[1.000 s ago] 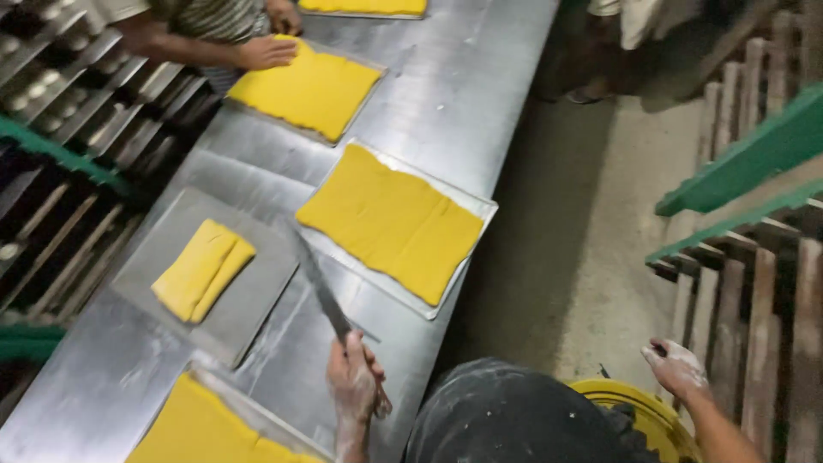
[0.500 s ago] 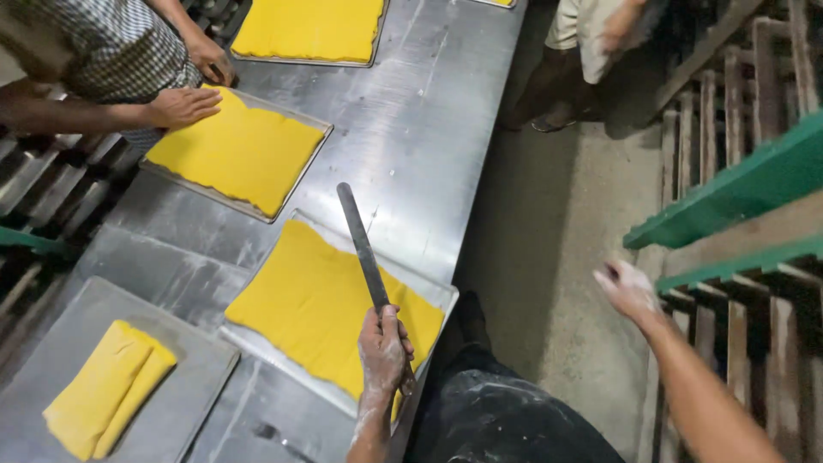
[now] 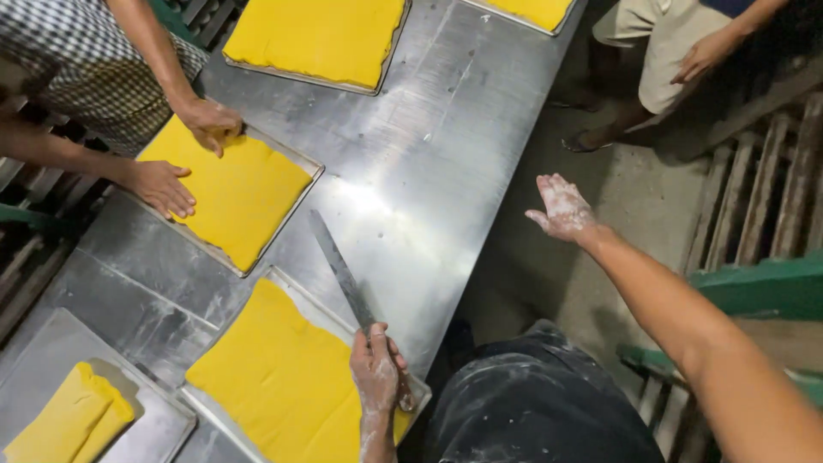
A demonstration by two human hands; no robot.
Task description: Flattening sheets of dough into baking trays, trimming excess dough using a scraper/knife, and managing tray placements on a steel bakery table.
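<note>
Left hand point(image 3: 377, 369) clamped on long knife point(image 3: 341, 270), blade toward 11 o'clock over yellow dough sheet point(image 3: 283, 381); right hand point(image 3: 561, 208) open, floury, empty.

Folded yellow dough point(image 3: 69, 420) on tray; green wooden racks point(image 3: 763, 287); co-worker's sandal point(image 3: 583, 141)

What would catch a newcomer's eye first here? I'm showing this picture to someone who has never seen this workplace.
The bright yellow dough sheets in shallow trays on the long steel table stand out most, above all the near sheet. At its right edge the left hand grips a long flat blade. The floury right hand hangs open over the floor, while another person's hands press the next sheet.
</note>
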